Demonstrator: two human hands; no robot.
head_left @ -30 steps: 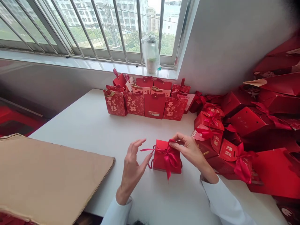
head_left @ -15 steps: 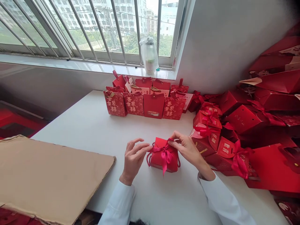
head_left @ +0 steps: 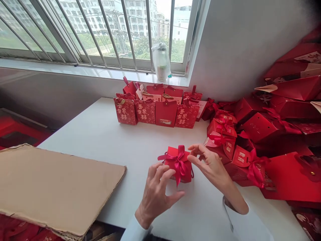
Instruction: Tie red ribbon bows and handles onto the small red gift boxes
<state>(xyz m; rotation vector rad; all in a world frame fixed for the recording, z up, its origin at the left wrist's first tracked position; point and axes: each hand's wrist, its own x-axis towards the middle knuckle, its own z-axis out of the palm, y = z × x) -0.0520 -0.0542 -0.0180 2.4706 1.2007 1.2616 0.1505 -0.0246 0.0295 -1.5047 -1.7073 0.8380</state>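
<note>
A small red gift box [head_left: 186,174] stands on the white table, its dark red cord handles showing at the sides. Tied over its top is a bright crimson ribbon bow [head_left: 180,163], with loops spread and tails hanging down the front. My left hand [head_left: 159,192] is at the box's near left side, thumb and fingers apart and curved, holding nothing. Close to the box's right edge is my right hand [head_left: 209,164], its thumb and fingertips apart, with nothing between them.
Several red gift bags [head_left: 165,113] stand in rows below the window. Red boxes with bows [head_left: 248,167] are piled on the right. A brown cardboard sheet [head_left: 60,187] lies at the left. A bagged jar [head_left: 162,65] sits on the windowsill [head_left: 100,72].
My right hand has let go of the ribbon and moved right. My left hand has come down and right, in front of the box. One bow loop now stands upright.
</note>
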